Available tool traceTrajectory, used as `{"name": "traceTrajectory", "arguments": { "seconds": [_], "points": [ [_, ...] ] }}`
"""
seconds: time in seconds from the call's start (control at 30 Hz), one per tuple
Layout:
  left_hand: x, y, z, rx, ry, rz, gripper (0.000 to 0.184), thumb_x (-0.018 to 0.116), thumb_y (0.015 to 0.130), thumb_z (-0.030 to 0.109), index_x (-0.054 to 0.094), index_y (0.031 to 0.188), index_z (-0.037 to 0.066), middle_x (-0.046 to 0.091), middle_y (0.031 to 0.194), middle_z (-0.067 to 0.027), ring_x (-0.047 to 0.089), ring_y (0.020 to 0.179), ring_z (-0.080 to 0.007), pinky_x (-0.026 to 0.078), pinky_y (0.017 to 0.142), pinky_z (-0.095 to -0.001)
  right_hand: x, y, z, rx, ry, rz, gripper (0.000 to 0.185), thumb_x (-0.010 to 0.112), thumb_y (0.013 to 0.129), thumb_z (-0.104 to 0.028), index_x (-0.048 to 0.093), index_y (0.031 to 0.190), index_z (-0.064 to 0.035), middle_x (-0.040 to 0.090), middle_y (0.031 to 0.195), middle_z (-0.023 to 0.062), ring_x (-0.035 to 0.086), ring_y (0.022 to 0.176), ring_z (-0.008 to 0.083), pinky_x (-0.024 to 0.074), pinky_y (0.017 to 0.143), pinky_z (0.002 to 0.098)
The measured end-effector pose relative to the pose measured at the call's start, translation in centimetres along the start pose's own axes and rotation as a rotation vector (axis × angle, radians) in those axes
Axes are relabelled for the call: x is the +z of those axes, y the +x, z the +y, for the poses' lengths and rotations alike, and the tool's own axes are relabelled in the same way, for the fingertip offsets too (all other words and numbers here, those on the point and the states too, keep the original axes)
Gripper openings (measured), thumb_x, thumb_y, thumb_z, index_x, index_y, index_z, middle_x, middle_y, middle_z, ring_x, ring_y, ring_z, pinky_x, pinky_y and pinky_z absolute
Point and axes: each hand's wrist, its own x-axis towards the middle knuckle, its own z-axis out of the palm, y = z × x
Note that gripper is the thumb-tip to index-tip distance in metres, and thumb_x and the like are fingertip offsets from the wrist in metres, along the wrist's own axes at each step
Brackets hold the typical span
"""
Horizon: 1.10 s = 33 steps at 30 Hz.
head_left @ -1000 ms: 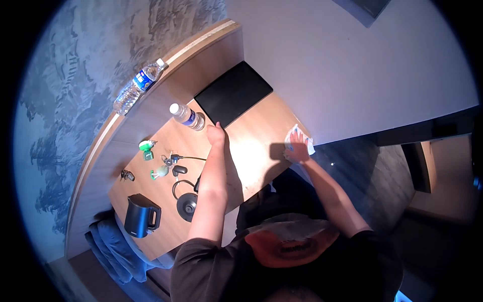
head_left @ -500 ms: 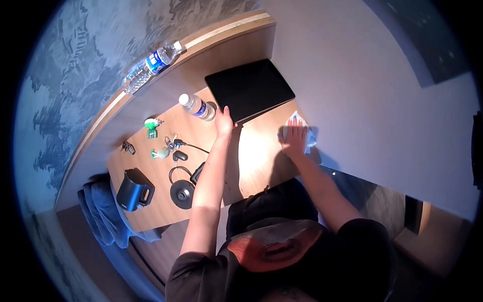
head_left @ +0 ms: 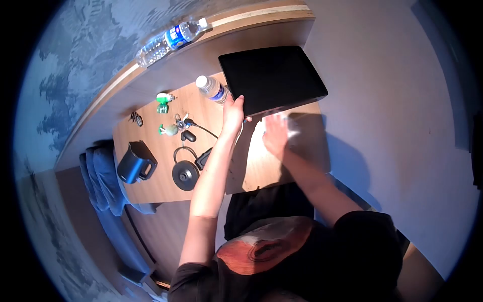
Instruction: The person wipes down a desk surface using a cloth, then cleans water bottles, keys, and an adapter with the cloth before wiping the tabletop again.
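Note:
My left hand (head_left: 233, 115) grips the near left corner of a flat black device (head_left: 274, 79), which is tilted up off the wooden table (head_left: 201, 108). Right beside that hand stands a capped clear bottle (head_left: 212, 90) with a blue label. Just below the device's near edge, my right hand (head_left: 275, 134) lies with spread fingers on a white cloth (head_left: 293, 126) against the tabletop. Bright glare washes out part of the cloth.
On the table's left are a dark blue kettle (head_left: 136, 162), its round black base (head_left: 185, 175), green-capped small bottles (head_left: 162, 103), keys (head_left: 136, 119) and a black cable. Another bottle (head_left: 171, 41) lies on the ledge. Blue fabric (head_left: 103, 176) hangs at the left.
My left hand has raised the black device's near side off the table. My right hand has moved left with the cloth, from the table's right edge to near the device. The view has shifted.

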Motion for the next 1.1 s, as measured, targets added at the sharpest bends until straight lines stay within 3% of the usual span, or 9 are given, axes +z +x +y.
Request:
{"name": "traceTrajectory", "arguments": {
  "seconds": [0.17,0.2,0.27,0.37,0.4,0.47,0.67,0.83,1.1],
  "points": [
    [-0.5,-0.9,-3.0,0.111,0.075,0.085,0.018,0.041,0.090,0.010,0.044,0.104,-0.001,0.054,0.061,-0.0073,0.045,0.035,-0.0133,0.035,0.031,-0.0233,1.1,2.0,-4.1,-0.475,0.430,0.032,0.031,0.052,0.077,-0.020,0.059,0.102,-0.0032,0.056,0.109,0.0157,0.041,0.119,0.0305,0.0241,0.106,0.0417],
    [-0.2,-1.8,-2.6,0.098,0.012,0.074,0.018,0.041,0.090,0.010,0.044,0.103,-0.001,0.054,0.062,-0.0078,0.045,0.035,-0.0134,0.035,0.031,-0.0235,-0.5,2.5,-4.6,-0.363,0.429,-0.175,0.022,0.056,0.077,-0.015,0.058,0.095,-0.0022,0.059,0.095,0.0137,0.053,0.103,0.0257,0.0388,0.095,0.0351],
    [0.3,-3.2,-2.2,0.081,-0.069,0.051,0.018,0.040,0.090,0.009,0.043,0.104,-0.001,0.053,0.061,-0.0076,0.045,0.035,-0.0132,0.036,0.032,-0.0237,0.4,2.6,-3.8,0.088,1.339,-0.105,0.019,0.059,0.077,-0.013,0.058,0.092,-0.0019,0.060,0.088,0.0116,0.057,0.089,0.0209,0.0454,0.082,0.0322],
    [0.3,-3.8,-2.9,0.142,-0.059,0.065,0.012,0.042,0.090,0.006,0.044,0.099,-0.001,0.054,0.067,-0.0090,0.049,0.041,-0.0130,0.038,0.034,-0.0247,0.8,3.0,0.3,0.343,1.370,0.205,0.020,0.050,0.087,-0.020,0.059,0.088,-0.0031,0.060,0.077,0.0061,0.057,0.066,0.0147,0.0474,0.056,0.0278],
    [0.5,-4.0,-2.7,0.159,-0.070,0.066,0.013,0.043,0.091,0.007,0.045,0.101,-0.001,0.055,0.070,-0.0084,0.050,0.042,-0.0127,0.039,0.036,-0.0247,0.0,3.3,1.4,0.715,2.195,0.387,0.029,0.043,0.091,-0.028,0.059,0.087,-0.0040,0.059,0.079,0.0065,0.058,0.069,0.0165,0.0484,0.059,0.0296],
    [0.4,-3.7,-3.0,0.268,-0.047,0.065,0.015,0.044,0.091,0.007,0.046,0.104,0.000,0.056,0.072,-0.0073,0.050,0.044,-0.0121,0.039,0.036,-0.0246,-3.1,4.0,4.7,1.017,2.105,0.449,0.036,0.041,0.091,-0.032,0.059,0.093,-0.0018,0.059,0.082,0.0081,0.058,0.072,0.0196,0.0486,0.064,0.0307],
    [-0.5,-3.8,-0.1,0.203,-0.213,-0.035,0.023,0.043,0.091,0.007,0.044,0.113,0.002,0.055,0.072,-0.0064,0.048,0.042,-0.0098,0.037,0.034,-0.0225,-1.1,6.5,11.9,0.187,0.359,0.555,0.047,0.039,0.093,-0.037,0.053,0.112,0.0030,0.057,0.110,0.0137,0.051,0.106,0.0267,0.0416,0.088,0.0366],
    [-0.5,-3.3,0.7,0.132,-0.263,-0.029,0.028,0.041,0.090,0.006,0.040,0.117,0.002,0.055,0.073,-0.0069,0.048,0.042,-0.0102,0.037,0.032,-0.0217,-4.3,9.2,8.9,0.089,0.018,0.147,0.048,0.041,0.091,-0.037,0.049,0.121,-0.0004,0.048,0.125,0.0171,0.040,0.119,0.0310,0.0289,0.101,0.0429],
    [-1.2,-2.1,-0.3,0.027,-0.264,-0.048,0.023,0.043,0.088,0.006,0.042,0.111,0.001,0.054,0.068,-0.0067,0.048,0.039,-0.0113,0.037,0.032,-0.0231,1.7,17.8,8.4,0.122,-0.066,0.228,0.051,0.044,0.086,-0.034,0.043,0.126,-0.0026,0.043,0.130,0.0167,0.035,0.124,0.0312,0.0239,0.104,0.0436]
  ]
}}
